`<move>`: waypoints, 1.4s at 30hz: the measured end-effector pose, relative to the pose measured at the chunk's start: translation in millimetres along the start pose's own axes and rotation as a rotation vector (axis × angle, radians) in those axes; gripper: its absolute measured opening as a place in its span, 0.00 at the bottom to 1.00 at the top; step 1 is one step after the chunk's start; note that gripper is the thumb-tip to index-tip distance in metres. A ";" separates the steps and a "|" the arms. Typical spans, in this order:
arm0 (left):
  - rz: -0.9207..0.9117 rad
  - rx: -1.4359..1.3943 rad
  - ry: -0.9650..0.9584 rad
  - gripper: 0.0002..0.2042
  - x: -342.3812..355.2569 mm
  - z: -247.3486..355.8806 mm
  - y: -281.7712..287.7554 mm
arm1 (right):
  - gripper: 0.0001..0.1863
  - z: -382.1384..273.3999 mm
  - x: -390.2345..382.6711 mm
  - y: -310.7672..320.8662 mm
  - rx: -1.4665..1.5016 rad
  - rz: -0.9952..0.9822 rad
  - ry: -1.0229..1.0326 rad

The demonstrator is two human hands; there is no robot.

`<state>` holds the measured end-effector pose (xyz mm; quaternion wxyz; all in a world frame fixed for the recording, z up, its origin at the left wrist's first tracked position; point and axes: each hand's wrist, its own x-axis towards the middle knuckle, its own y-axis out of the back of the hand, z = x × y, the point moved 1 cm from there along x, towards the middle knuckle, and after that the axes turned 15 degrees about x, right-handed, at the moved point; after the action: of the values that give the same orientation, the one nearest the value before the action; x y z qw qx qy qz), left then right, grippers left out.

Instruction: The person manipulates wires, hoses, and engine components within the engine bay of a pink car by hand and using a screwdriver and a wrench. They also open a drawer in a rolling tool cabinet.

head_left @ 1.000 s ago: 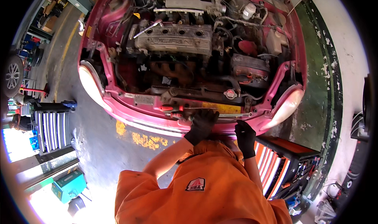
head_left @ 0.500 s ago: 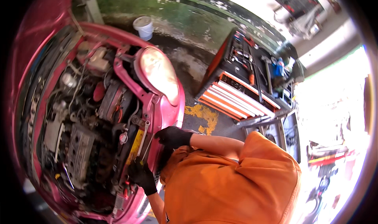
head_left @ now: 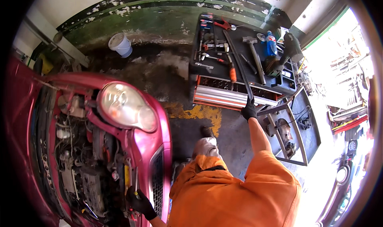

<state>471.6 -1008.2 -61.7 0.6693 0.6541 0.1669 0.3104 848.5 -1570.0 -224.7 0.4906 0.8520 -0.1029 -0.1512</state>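
My left hand, in a black glove, is closed around the yellow handle of a screwdriver. The tool's thin shaft points up along the front edge of the open engine bay of a pink-red car. Out to the right, my gloved right hand grips the near end of a long black pry bar. That bar lies across the top of a tool cart, its end jutting over the front edge. Fingers of the right hand are partly hidden by the glove's dark colour.
Beside the bar lie a hammer, an orange-handled screwdriver, ratchets and a blue bottle. An upper drawer holding sockets is pulled out. A metal frame stands right of the cart. A white bucket sits by the wall.
My right hand has left the car's front edge and reached to the pry bar on the cart. The view has swung right; my left hand stays at the car with the screwdriver.
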 end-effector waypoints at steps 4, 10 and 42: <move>-0.070 -0.135 -0.118 0.14 20.0 103.7 -10.5 | 0.41 16.2 54.6 5.0 0.086 -0.098 -0.093; -0.246 -0.205 -0.521 0.13 36.3 274.5 -10.4 | 0.21 57.6 46.6 4.2 0.304 0.234 0.393; -1.039 0.099 -0.078 0.09 -167.8 9.8 -141.9 | 0.18 273.1 152.9 -92.9 1.699 0.676 -0.493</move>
<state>379.7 -1115.3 -230.5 0.7090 0.5268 0.4590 -0.0955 895.7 -1793.1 -458.3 -0.3116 0.7933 -0.5205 -0.0513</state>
